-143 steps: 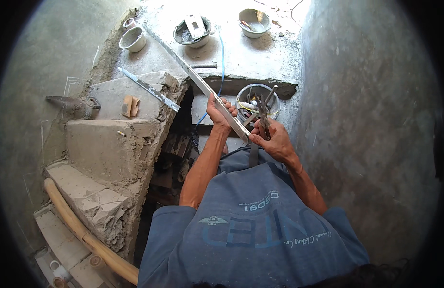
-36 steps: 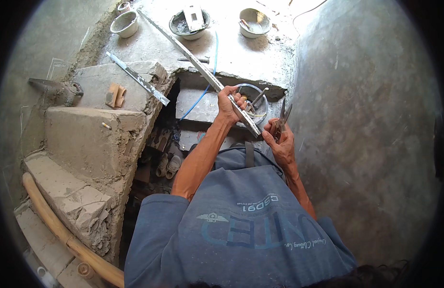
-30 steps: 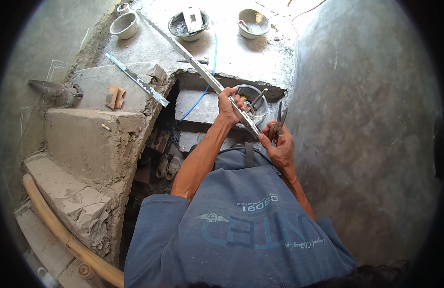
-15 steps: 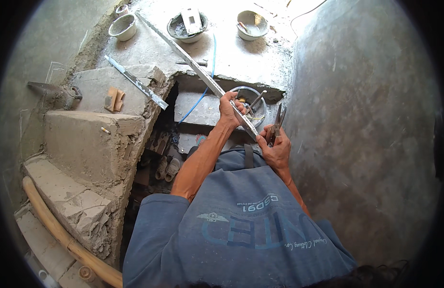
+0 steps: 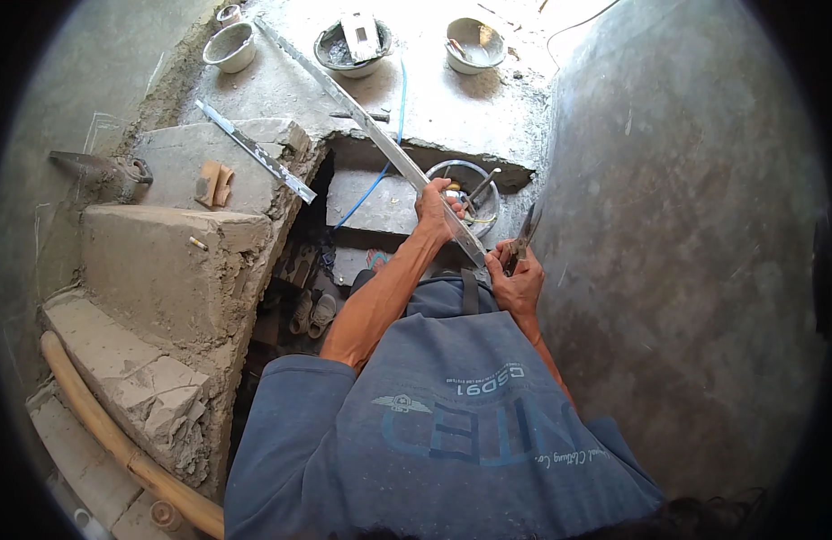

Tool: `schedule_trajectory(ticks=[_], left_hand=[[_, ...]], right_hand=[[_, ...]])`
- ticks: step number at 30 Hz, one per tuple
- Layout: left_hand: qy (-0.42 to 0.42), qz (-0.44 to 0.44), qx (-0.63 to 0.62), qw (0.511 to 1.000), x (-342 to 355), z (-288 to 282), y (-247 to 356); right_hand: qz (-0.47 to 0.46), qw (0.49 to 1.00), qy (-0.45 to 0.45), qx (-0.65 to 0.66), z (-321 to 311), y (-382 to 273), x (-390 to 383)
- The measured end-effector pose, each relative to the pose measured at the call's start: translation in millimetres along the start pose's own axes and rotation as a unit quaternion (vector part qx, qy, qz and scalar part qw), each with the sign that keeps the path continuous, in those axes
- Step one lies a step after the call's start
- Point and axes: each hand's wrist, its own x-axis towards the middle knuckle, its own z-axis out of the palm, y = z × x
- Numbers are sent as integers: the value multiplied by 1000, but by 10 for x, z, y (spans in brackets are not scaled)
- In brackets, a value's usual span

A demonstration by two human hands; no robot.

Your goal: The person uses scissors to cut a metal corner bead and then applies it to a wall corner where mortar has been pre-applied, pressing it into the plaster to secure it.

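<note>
A long grey metal strip [image 5: 338, 95] slants from the landing down toward my lap. My left hand [image 5: 434, 211] is closed round it near its lower end, partly in front of a grey bucket [image 5: 489, 184] holding tools and small items. My right hand [image 5: 514, 283] grips a dark pair of pliers or snips [image 5: 525, 229] with the jaws pointing up, and its thumb is at the lower end of the strip; whether it pinches the strip I cannot tell. A second, paint-spotted metal strip [image 5: 254, 150] lies on the broken step at the left.
Three bowls [image 5: 231, 49] [image 5: 353, 63] [image 5: 474, 63] stand on the landing, beside a blue hose [image 5: 376, 184]. A handsaw [image 5: 101, 162] and wood pieces [image 5: 213, 184] lie left. Below are shoes [image 5: 321, 319] in a dark gap and a bamboo pole [image 5: 119, 436]. A concrete wall [image 5: 668, 270] rises on the right.
Since about five seconds ago the view has shifted and my right hand with the tool sits lower. In the last second both hands moved slightly, the left one a little down and right.
</note>
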Motion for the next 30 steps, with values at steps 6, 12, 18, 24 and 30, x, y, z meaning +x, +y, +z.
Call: schedule_trajectory(ticks=[6,12,18,24,30], left_hand=[[-17,-27,14,999,132,-240,-14],[-15,10,42,999,155,-316,-109],[-2,28,46,999,172,-473,-89],[-21,37,33,999,19,-575,-143],[-38,9,32,999,67,-883,-202]], right_hand=[[63,992,-78,77,55,315,33],[59,977,-130,157,-36,147,-7],[9,991,-133,18,-267,761,450],[2,986,-154,55,-195,1032,995],[-7,921,-339,189,207,412,1281]])
